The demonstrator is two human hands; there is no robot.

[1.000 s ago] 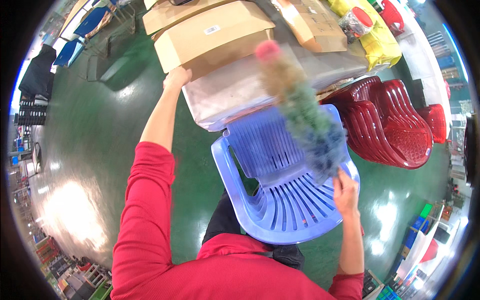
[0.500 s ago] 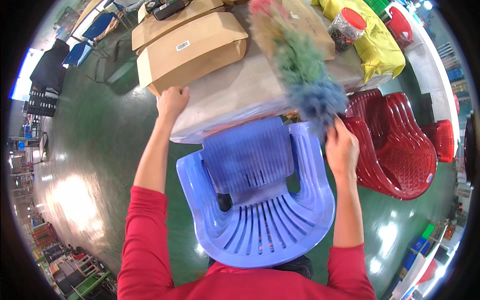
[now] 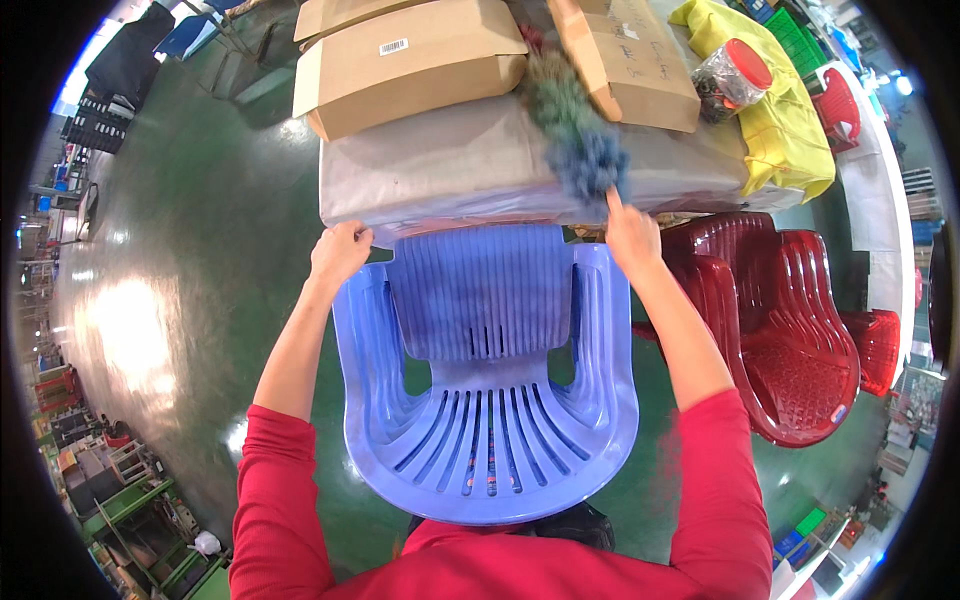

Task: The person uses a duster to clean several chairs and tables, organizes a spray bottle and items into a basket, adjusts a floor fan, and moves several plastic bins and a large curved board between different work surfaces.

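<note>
blue plastic chair (image 3: 490, 390): directly below counter (image 3: 450, 170) edge. your left hand (image 3: 340, 252), fingers closed on chair's back corner. your right hand (image 3: 632, 230), fingers gripping fluffy duster (image 3: 580, 140), over counter. steady chair; sweep with light strokes.

A blue plastic chair (image 3: 490, 390) is gripped at its left armrest by the left hand (image 3: 340, 250). A blurred feather duster (image 3: 580, 140) is held by the right hand (image 3: 632, 230) over the grey-covered table (image 3: 450, 165).

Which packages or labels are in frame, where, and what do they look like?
Cardboard box: far left on the covered table, flat, brown.
Label: white barcode sticker on that box's top.
Second cardboard box: centre-right, brown, dark handwriting on top.
Jar: right of it, clear, red lid, lying on yellow cloth.
</note>
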